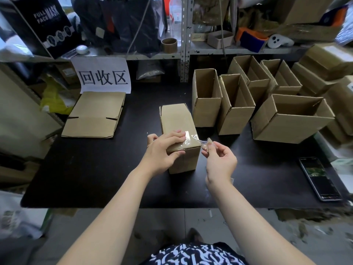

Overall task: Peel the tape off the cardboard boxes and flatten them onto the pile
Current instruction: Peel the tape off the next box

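Box (177,119) on black table (95,169), shelves (229,51) behind

A dark smartphone with a lit screen (320,178) lies flat near the right edge of the black tabletop (86,169). A white paper sign with three black Chinese characters (103,77) hangs from the grey metal shelf (184,54). On the shelf stand a black "FULL FACE MASK" package (44,25), a brown cardboard ring (169,44) just beside a clear plastic bottle (175,16), and a white controller-like object (278,41).

A black table (76,178) stands before cluttered metal shelving (184,35), above a grey floor (162,222)
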Available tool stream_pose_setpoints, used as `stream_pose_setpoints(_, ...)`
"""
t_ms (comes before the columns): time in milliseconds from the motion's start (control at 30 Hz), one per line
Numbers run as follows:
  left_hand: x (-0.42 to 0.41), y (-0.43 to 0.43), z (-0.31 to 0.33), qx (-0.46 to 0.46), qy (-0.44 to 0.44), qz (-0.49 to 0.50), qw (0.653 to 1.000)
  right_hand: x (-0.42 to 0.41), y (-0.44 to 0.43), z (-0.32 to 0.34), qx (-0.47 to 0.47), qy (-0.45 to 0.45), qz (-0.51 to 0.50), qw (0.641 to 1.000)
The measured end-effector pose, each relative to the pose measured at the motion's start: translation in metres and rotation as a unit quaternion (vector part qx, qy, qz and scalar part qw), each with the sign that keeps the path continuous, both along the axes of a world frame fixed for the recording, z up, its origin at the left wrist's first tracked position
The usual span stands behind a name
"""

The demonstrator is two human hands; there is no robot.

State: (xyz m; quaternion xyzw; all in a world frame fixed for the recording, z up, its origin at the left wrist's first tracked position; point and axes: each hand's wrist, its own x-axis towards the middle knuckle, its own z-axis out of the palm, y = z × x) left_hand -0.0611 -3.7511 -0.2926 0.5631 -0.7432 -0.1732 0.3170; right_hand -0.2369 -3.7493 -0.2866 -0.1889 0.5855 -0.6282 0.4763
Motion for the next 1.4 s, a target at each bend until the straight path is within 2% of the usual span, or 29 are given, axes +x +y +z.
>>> stream_pose_setpoints(133, 0.023, -0.001, 0.001, 0.022, 0.018, -0.004, 1.000, -0.027, -0.018, -0.004, 0.008, -0.023, -0.097, 0.995)
stream_pose_setpoints(200, 0.031, -0.001, 0.003, 0.043, 0.024, -0.008, 0.999, -0.045, -0.013, -0.018, -0.011, 0.068, -0.058, 0.996)
stream_pose_setpoints(233, 0.030, -0.002, 0.004, 0.046, 0.025, -0.017, 0.998, -0.050, -0.005, -0.027, -0.013, 0.156, 0.001, 0.988)
stream_pose_setpoints(300, 0.019, -0.003, 0.005, 0.038, 0.022, -0.033, 0.999, -0.054, 0.014, -0.048, -0.010, 0.333, 0.131, 0.934)
stream_pose_setpoints(400, 0.004, -0.002, -0.002, 0.011, 0.025, -0.024, 0.999, -0.068, 0.028, -0.075, -0.042, 0.495, 0.220, 0.840)
stream_pose_setpoints(567, -0.008, 0.004, -0.008, -0.022, 0.027, 0.022, 0.999, -0.091, 0.041, -0.106, 0.038, 0.631, 0.317, 0.707)
stream_pose_setpoints(600, -0.011, 0.005, -0.007, -0.024, 0.030, 0.024, 0.999, -0.093, 0.042, -0.106, 0.055, 0.639, 0.332, 0.692)
stream_pose_setpoints(700, -0.015, 0.006, -0.001, -0.021, 0.054, 0.030, 0.998, -0.093, 0.038, -0.096, 0.100, 0.627, 0.377, 0.674)
stream_pose_setpoints(800, -0.013, -0.002, 0.005, -0.025, 0.072, 0.052, 0.996, -0.088, 0.040, -0.091, 0.118, 0.596, 0.410, 0.680)
stream_pose_setpoints(967, -0.007, -0.007, 0.018, -0.038, 0.061, 0.094, 0.993, -0.089, 0.037, -0.086, 0.030, 0.575, 0.278, 0.769)
stream_pose_setpoints(1067, -0.003, 0.007, 0.018, -0.051, 0.059, 0.098, 0.992, -0.081, 0.030, -0.072, -0.016, 0.539, 0.253, 0.803)
stream_pose_setpoints(1233, -0.002, 0.032, 0.001, -0.026, 0.058, 0.112, 0.992, -0.058, 0.020, -0.049, -0.032, 0.411, 0.319, 0.853)
stream_pose_setpoints(1400, -0.010, 0.031, -0.007, -0.002, 0.116, 0.126, 0.985, -0.035, 0.012, -0.044, -0.037, 0.331, 0.375, 0.865)
